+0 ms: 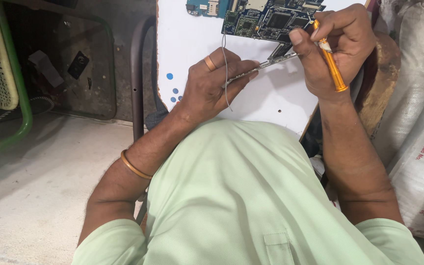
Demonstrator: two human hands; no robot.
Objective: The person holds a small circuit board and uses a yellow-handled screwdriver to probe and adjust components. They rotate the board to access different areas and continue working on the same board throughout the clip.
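White and bare but for a few blue dots near its left edge, the table (197, 39) carries a blue circuit board (261, 17) at its far end. Just below the board, a thin metal strip (266, 65) reaches out from the left hand (212, 86) up toward the board's lower edge, and a fine wire (225, 73) runs down from the board across that hand's fingers. The left grip is closed on the strip, pinched between thumb and fingers; a ring sits on one finger and a bangle (134, 166) on the wrist. To the right of the board, the right hand (339, 44) has its grip wrapped shut around an orange screwdriver (331, 61), its tip at the board. Further right of the board lie white woven sacks (418, 137). Far to the left of the board stands a green metal chair frame (20, 98) on the concrete floor (40, 186).
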